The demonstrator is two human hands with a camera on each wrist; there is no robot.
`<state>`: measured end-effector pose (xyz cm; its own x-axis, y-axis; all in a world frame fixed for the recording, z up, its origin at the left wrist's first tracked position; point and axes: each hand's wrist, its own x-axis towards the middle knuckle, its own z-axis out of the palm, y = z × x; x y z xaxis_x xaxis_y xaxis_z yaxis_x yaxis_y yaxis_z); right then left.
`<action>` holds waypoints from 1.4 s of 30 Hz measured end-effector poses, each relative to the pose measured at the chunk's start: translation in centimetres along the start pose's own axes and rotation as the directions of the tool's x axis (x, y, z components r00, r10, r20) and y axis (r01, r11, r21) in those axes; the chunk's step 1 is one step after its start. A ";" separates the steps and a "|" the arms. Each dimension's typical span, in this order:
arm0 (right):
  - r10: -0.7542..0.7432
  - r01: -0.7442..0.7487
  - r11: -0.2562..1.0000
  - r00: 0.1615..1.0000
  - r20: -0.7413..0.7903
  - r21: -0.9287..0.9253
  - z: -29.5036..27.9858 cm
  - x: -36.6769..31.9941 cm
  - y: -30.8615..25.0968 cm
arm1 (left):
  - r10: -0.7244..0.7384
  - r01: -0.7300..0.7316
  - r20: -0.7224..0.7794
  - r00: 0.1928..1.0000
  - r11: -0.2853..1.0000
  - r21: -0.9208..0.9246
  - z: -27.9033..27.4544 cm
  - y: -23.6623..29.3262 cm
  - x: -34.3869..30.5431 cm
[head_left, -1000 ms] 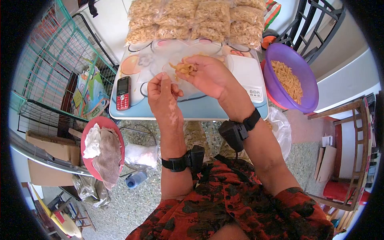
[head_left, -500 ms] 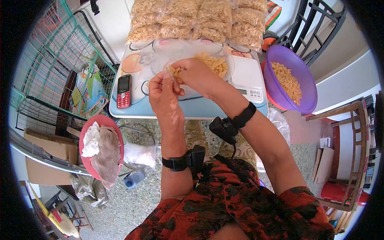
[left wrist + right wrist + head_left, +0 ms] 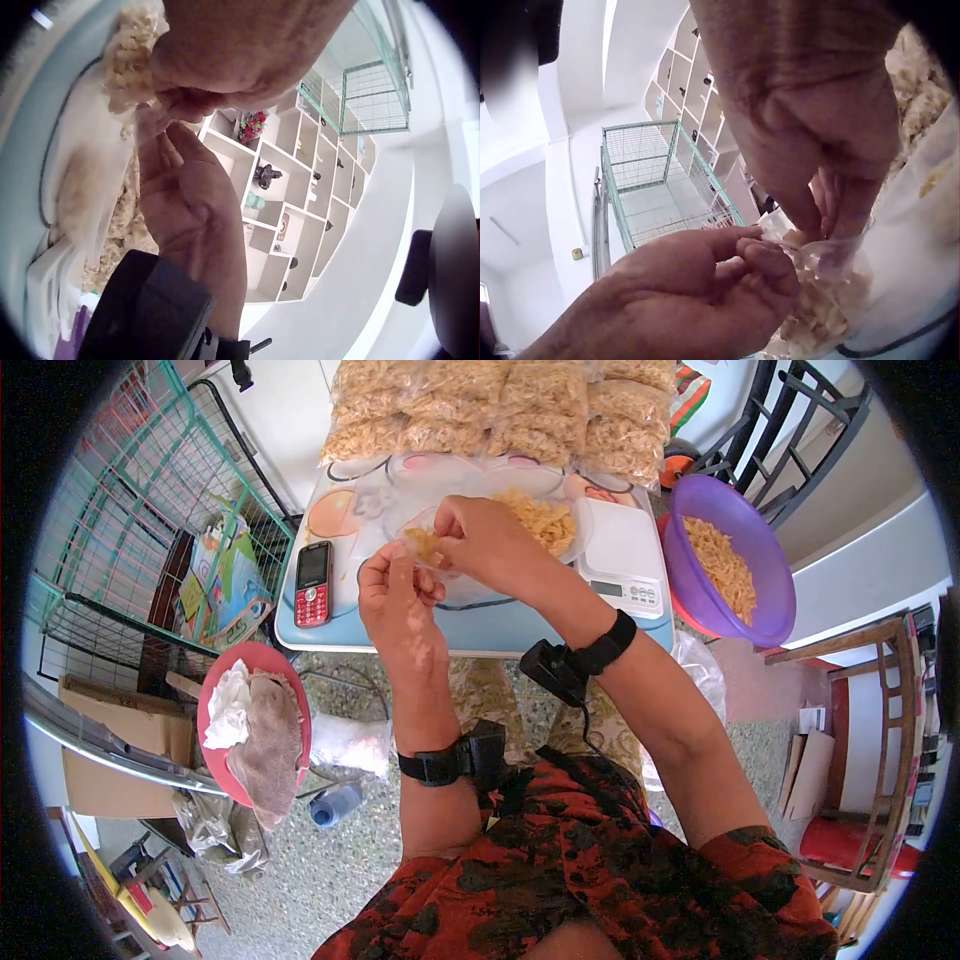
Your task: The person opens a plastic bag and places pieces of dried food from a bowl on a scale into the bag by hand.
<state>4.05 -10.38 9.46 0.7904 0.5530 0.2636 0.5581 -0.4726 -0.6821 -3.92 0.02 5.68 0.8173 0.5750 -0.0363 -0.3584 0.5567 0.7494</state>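
Observation:
My left hand [image 3: 400, 585] pinches the rim of a clear plastic bag [image 3: 859, 277] over the table. Pale yellow dried strips [image 3: 810, 315] fill the lower part of the bag in the right wrist view. My right hand [image 3: 490, 540] is at the bag's mouth, its curled fingers reaching in with a few strips at the fingertips. In the left wrist view the bag's strips [image 3: 131, 64] bulge below my left hand. Just right of my hands, a clear bowl [image 3: 577, 545] of the same strips stands beside a white kitchen scale [image 3: 620, 550].
Filled bags of strips [image 3: 460, 405] are stacked along the table's back. A red phone [image 3: 313, 585] lies at the left. Right of the table stands a purple basin [image 3: 775, 585] of strips; a red stool [image 3: 215, 700] with cloths is at the left, near a green wire cage [image 3: 120, 530].
My right hand has carried a small handful of strips left to the bag's mouth and put its fingers in, uncovering the bowl. My left hand stays nearly in place, still pinching the bag.

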 end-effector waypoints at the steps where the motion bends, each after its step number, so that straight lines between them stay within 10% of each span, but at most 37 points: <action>1: -0.021 0.022 1.000 1.000 0.021 -0.021 -0.1 -0.1 0.0 | -0.002 0.002 -0.003 1.000 1.000 -0.001 0.0 0.0 0.0; 10: 0.078 -0.087 0.993 0.991 0.106 0.085 -1.2 -0.8 -1.5 | 0.016 -0.016 -0.013 1.000 1.000 -0.004 -0.5 0.1 0.5; 16: -0.298 0.335 0.931 0.927 0.226 -0.146 -0.4 -1.1 -0.9 | 0.004 -0.002 -0.042 0.999 1.000 0.030 0.3 0.5 0.2; 22: -0.143 0.264 0.921 0.913 0.383 -0.285 -1.2 -1.0 -2.4 | 0.009 -0.014 0.043 0.999 0.991 0.133 1.4 2.0 -0.5; 34: -0.281 0.289 0.957 0.942 -0.185 0.014 -1.8 -3.3 -0.8 | 0.060 -0.058 -0.018 0.998 0.993 0.105 -0.4 1.9 0.1; 42: 0.154 -0.063 0.973 0.893 -0.424 0.221 -5.0 -9.0 0.9 | 0.194 -0.197 0.032 0.980 0.975 0.100 1.8 3.3 0.1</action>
<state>-1.34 -19.22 9.87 0.8986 0.1301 0.4190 0.4373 -0.3435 -0.8312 -4.18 0.84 9.33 0.7462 0.6527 0.1313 -0.4651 0.3699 0.8043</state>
